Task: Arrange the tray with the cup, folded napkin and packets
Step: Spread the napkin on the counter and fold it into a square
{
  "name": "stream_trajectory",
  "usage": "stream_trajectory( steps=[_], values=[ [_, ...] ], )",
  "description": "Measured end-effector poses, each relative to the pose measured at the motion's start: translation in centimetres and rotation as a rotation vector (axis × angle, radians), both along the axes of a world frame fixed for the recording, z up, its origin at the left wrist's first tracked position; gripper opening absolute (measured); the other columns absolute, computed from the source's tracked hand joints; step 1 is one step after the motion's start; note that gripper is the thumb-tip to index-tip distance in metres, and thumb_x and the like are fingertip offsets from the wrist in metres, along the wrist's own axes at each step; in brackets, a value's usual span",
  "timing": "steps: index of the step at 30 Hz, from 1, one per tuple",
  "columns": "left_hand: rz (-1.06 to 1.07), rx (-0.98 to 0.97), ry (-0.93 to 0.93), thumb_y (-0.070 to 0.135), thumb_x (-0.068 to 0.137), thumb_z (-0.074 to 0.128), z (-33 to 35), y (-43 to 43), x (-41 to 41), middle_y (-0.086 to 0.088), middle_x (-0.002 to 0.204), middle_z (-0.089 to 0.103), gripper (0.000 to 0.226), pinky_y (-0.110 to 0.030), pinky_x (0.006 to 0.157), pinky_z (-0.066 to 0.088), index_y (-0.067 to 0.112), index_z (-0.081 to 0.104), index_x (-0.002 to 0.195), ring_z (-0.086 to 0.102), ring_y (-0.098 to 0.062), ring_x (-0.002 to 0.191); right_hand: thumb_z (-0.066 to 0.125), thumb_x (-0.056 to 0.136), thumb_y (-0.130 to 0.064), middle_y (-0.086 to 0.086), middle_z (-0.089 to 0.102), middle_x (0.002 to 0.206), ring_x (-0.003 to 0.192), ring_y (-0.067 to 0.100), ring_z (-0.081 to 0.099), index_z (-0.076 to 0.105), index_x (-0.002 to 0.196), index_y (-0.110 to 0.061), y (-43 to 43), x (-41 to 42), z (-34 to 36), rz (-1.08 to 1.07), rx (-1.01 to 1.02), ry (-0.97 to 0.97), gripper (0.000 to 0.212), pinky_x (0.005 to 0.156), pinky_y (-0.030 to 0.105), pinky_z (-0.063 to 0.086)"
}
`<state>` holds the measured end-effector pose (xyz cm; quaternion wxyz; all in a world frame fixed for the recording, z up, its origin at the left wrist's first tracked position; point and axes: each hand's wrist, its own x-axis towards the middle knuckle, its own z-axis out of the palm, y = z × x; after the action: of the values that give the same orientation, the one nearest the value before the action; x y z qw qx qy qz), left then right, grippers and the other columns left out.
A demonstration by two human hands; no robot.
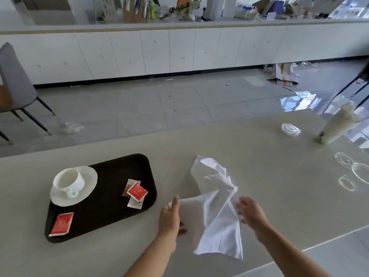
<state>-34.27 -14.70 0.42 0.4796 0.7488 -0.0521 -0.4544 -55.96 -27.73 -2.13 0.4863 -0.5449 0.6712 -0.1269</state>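
A black tray (111, 212) lies on the beige table at the left. On its far left part a white cup (67, 181) stands on a white saucer (87, 176). One red packet (61, 223) lies at the tray's near left corner. A small pile of packets (135, 192), red on top of white and brown ones, rests near its right edge. To the tray's right a crumpled white napkin (215, 212) is spread loosely on the table. My left hand (169, 218) pinches the napkin's left corner. My right hand (252, 214) touches its right edge with fingers spread.
Clear glass lids and rings (290, 129) lie at the table's far right, beside a tall white object (337, 124). Beyond the table's far edge are a grey chair (16, 84), tiled floor and white cabinets (179, 50).
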Motion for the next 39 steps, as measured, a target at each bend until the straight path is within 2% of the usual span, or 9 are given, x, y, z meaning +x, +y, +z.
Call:
stream_trajectory(
  steps=[3, 7, 16, 21, 24, 28, 30, 35, 39],
  values=[
    [0.049, 0.033, -0.066, 0.036, 0.088, 0.063, -0.4, -1.3, 1.1, -0.012, 0.076, 0.065, 0.032, -0.051, 0.067, 0.059, 0.006, 0.069, 0.079, 0.063, -0.032, 0.073, 0.071, 0.084, -0.037, -0.005, 0.068, 0.09, 0.086, 0.019, 0.064, 0.059, 0.126, -0.018, 0.7, 1.8, -0.2, 0.18, -0.132, 0.292, 0.048, 0.073, 0.027, 0.043],
    [0.144, 0.021, -0.091, 0.014, 0.083, 0.065, -0.7, -0.5, 1.9, -0.013, 0.074, 0.066, 0.014, -0.039, 0.059, 0.052, 0.011, 0.069, 0.071, 0.056, -0.025, 0.062, 0.071, 0.081, -0.031, -0.002, 0.074, 0.099, 0.094, 0.024, 0.068, 0.071, 0.101, -0.026, 0.1, 2.7, -0.5, 0.288, -0.191, 0.425, 0.02, 0.079, 0.03, 0.053],
    [0.394, -0.21, 0.092, 0.013, 0.084, 0.07, 0.4, 1.6, 0.0, -0.01, 0.087, 0.074, 0.008, -0.038, 0.071, 0.054, 0.015, 0.074, 0.091, 0.07, -0.027, 0.08, 0.06, 0.077, -0.025, -0.001, 0.061, 0.067, 0.065, 0.028, 0.061, 0.049, 0.06, -0.017, -3.1, 1.1, -2.0, 0.567, -0.358, 0.456, 0.022, 0.055, 0.031, 0.048],
    [0.567, -0.116, 0.066, 0.005, 0.084, 0.067, -0.1, 3.1, -3.5, -0.016, 0.087, 0.072, 0.007, -0.038, 0.072, 0.055, 0.008, 0.07, 0.091, 0.068, -0.031, 0.081, 0.069, 0.071, -0.028, -0.006, 0.057, 0.064, 0.057, 0.024, 0.053, 0.05, 0.059, -0.022, -8.7, -5.7, 0.2, 0.379, -0.481, 0.426, 0.023, 0.047, 0.026, 0.038],
    [0.568, 0.0, 0.103, -0.006, 0.076, 0.07, -1.2, 3.9, -7.1, -0.021, 0.066, 0.067, 0.009, -0.032, 0.051, 0.056, -0.006, 0.067, 0.084, 0.063, -0.03, 0.055, 0.07, 0.068, -0.029, -0.008, 0.055, 0.06, 0.052, 0.02, 0.051, 0.05, 0.057, -0.023, -11.7, -10.0, 1.3, 0.319, -0.5, 0.467, 0.024, 0.045, 0.023, 0.032],
    [0.393, 0.193, -0.017, 0.006, 0.063, 0.081, -3.1, 4.4, -9.2, -0.012, 0.067, 0.069, 0.011, -0.016, 0.052, 0.049, -0.001, 0.073, 0.064, 0.065, -0.015, 0.054, 0.069, 0.07, -0.027, -0.007, 0.053, 0.061, 0.052, 0.018, 0.049, 0.05, 0.059, -0.02, -13.6, -13.4, 1.4, 0.424, -0.446, 0.562, 0.022, 0.047, 0.026, 0.038],
    [0.413, 0.257, -0.117, 0.015, 0.058, 0.077, -3.1, 4.0, -8.8, -0.016, 0.061, 0.063, 0.019, -0.025, 0.048, 0.05, -0.002, 0.068, 0.061, 0.06, -0.027, 0.058, 0.066, 0.069, -0.028, -0.007, 0.055, 0.067, 0.058, 0.021, 0.052, 0.051, 0.061, -0.022, -14.6, -14.0, 1.4, 0.466, -0.404, 0.599, 0.018, 0.053, 0.027, 0.045],
    [0.066, 0.337, -0.717, 0.02, 0.076, 0.072, -3.1, -1.5, -6.5, -0.011, 0.105, 0.063, 0.032, -0.04, 0.084, 0.045, 0.016, 0.066, 0.107, 0.058, -0.033, 0.102, 0.063, 0.079, -0.031, 0.001, 0.063, 0.103, 0.086, 0.03, 0.061, 0.061, 0.092, -0.03, -17.0, -11.8, 0.8, 0.25, -0.428, 0.369, 0.013, 0.069, 0.034, 0.045],
    [-0.325, 0.276, -0.81, 0.038, 0.09, 0.061, -3.4, -10.7, -5.7, -0.015, 0.124, 0.059, 0.048, -0.04, 0.1, 0.042, 0.012, 0.056, 0.129, 0.052, -0.033, 0.118, 0.055, 0.094, -0.042, 0.015, 0.061, 0.128, 0.113, 0.035, 0.06, 0.057, 0.13, -0.021, -18.6, -8.5, -0.5, 0.287, -0.271, 0.35, 0.042, 0.089, 0.04, 0.046]
  ],
)
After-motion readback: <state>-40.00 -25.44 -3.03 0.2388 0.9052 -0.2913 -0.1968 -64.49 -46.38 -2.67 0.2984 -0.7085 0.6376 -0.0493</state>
